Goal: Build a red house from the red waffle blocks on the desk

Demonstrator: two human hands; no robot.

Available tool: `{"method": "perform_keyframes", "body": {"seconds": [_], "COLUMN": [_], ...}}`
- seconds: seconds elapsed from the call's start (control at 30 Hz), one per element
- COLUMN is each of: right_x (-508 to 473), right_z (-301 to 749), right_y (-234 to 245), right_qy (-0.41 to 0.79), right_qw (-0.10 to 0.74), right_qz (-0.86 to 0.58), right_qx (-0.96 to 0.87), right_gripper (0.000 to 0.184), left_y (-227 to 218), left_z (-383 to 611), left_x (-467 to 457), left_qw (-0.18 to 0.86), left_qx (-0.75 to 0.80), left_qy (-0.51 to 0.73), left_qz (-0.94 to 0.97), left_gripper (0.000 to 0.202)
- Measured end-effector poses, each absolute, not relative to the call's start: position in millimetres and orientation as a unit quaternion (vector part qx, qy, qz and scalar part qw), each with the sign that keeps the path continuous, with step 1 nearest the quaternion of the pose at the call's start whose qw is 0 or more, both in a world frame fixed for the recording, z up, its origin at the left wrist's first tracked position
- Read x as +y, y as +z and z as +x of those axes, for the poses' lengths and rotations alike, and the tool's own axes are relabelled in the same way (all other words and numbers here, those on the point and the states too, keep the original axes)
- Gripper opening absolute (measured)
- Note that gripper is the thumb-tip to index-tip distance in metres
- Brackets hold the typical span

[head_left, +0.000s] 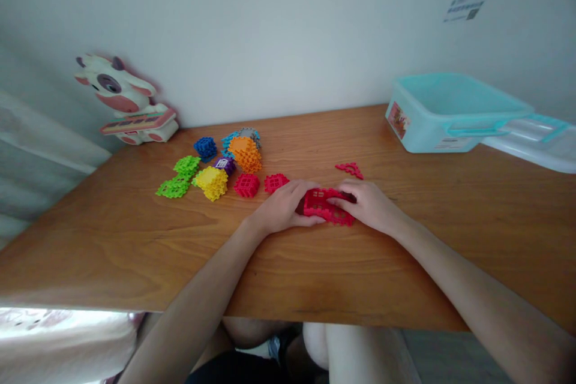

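Observation:
Between my hands, on the wooden table [315, 276], lie red interlocking building tiles [317, 209] with toothed edges and window-like cutouts. My left hand [288, 209] grips their left end, the thumb along the near edge. Around the right end, my right hand [366, 204] is closed, its thumb pressing on the tiles' top. Some of the fingers are hidden behind the tiles. Just beyond my right hand rests a loose red arched piece [351, 169]. Two stacks of red tiles, one [276, 182] partly behind my left hand and another [246, 185] further left, sit close by.
Left of the red stacks are yellow [211, 182], orange [245, 153], purple [225, 165], dark blue [206, 148] and green [175, 186] tiles. A cow-shaped toy keyboard [135, 114] stands at the back left. At the back right is a turquoise bin [432, 132] with a clear lid [535, 144] beside it.

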State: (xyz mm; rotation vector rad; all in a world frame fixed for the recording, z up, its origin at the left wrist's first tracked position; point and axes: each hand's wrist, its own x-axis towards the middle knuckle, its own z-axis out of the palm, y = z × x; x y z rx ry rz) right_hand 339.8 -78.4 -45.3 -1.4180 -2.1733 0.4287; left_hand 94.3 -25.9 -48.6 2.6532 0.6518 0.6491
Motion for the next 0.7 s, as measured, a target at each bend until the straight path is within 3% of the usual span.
{"method": "perform_keyframes", "body": {"seconds": [0.33,0.57,0.7], "right_x": [-82.1,-77.6,-72.0], "right_z": [339.1,354.1,367.5], "right_y": [-42.1,-40.3,-50.1], "right_qy": [0.106,0.047,-0.026], "right_qw": [0.233,0.320,0.262], "right_qz": [-0.527,-0.558,-0.598], "right_qx": [-0.810,-0.764,-0.757], "right_gripper": [0.022,0.038,0.041], "left_y": [-48.7,-45.3,-43.6], "left_z": [94.0,95.1,96.8], "left_x": [-27.1,-27.4,-28.2], "left_qw": [0.156,0.088,0.048], "left_qx": [0.232,0.277,0.297], "left_qy": [0.229,0.244,0.251], "left_qz": [0.932,0.925,0.920], "left_gripper": [0.065,0.059,0.058]}}
